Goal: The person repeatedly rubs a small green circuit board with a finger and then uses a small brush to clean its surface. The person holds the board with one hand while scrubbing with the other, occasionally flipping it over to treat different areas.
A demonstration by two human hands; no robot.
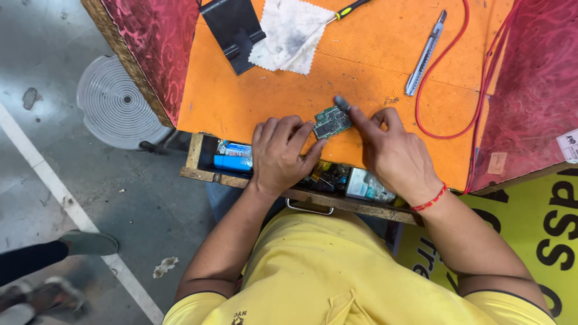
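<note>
Two hands work on a small circuit board at the near edge of an orange mat.

The left hand (278, 153) pinches the green board (332, 122) at its left end with thumb and fingers, holding it on the mat (253, 99). The right hand (391, 147) touches the board's far right corner with its extended forefinger, other fingers curled; it grips nothing that shows. Just below, an open drawer (198, 162) holds small parts. Farther off lie a stained cloth (289, 33), a dark stand (232, 30), a knife (424, 57) and a red wire (448, 60).
</note>
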